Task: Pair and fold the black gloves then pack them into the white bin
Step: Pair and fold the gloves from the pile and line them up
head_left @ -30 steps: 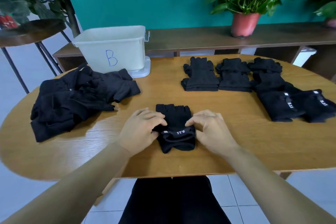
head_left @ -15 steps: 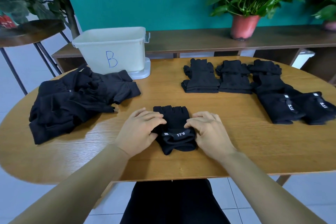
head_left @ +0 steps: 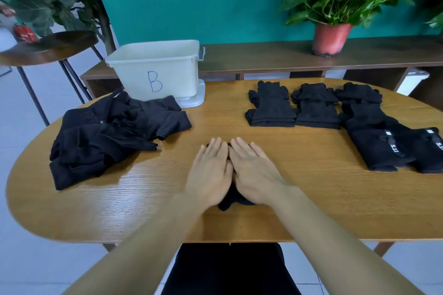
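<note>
A folded pair of black gloves (head_left: pixel 232 200) lies near the front middle of the wooden table (head_left: pixel 311 199), almost fully covered by my hands. My left hand (head_left: pixel 211 172) and my right hand (head_left: pixel 254 172) lie flat side by side on it, fingers straight, pressing down. A loose pile of black gloves (head_left: pixel 112 134) sits at the left. Folded pairs (head_left: pixel 271 108) lie in a row at the back right, with more black gloves with white labels (head_left: pixel 383 143) at the far right. The white bin (head_left: pixel 155 72), marked with a blue B, stands at the back left.
A potted plant in a red pot (head_left: pixel 332 38) stands on the long shelf (head_left: pixel 263 60) behind the table. A round dark side table (head_left: pixel 48 48) and leafy plant stand at the far left. The bin rests on a white lid.
Both hands have gone from pinching the glove's cuff edge with curled fingers to lying flat with straight fingers on top of the folded pair. The view has shifted slightly.
</note>
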Demonstrator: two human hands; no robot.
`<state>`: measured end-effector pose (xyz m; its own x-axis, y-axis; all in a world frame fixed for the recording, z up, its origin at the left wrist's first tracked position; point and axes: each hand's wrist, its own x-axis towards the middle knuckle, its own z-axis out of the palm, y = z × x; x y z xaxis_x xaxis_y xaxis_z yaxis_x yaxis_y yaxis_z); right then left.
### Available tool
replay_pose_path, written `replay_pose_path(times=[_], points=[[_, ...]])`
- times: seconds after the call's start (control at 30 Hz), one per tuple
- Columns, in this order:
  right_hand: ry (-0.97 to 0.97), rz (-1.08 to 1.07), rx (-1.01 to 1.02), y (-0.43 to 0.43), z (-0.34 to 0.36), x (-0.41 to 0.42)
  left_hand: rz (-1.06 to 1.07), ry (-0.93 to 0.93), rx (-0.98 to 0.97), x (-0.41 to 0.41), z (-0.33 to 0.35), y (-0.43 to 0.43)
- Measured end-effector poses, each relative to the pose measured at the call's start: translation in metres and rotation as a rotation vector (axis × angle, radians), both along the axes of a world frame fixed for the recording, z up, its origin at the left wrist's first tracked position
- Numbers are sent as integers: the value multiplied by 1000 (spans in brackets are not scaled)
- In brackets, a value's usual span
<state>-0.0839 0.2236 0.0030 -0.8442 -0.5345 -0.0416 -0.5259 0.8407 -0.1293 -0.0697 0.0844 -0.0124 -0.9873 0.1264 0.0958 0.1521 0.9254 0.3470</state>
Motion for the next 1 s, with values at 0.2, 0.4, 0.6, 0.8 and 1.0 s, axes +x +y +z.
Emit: replay_pose_path(times=[0.2,0.4,0.6,0.8,1.0], points=[[-133,-34,48,9,-30,-9,-34,-41,-140,2,-32,-12],[-145,-28,-13,20,-32,-11,-93,-33,-206,-4,-32,-31],[-138,-100,-16,37,-35,-9,-93,6,-229,-6,-33,-36],[-117,-221,-377,64,-31,9,50,231,-69,12,-27,-51],[48,-121,-376,65,-24,31,-324,566,-10,46,-13,-42]])
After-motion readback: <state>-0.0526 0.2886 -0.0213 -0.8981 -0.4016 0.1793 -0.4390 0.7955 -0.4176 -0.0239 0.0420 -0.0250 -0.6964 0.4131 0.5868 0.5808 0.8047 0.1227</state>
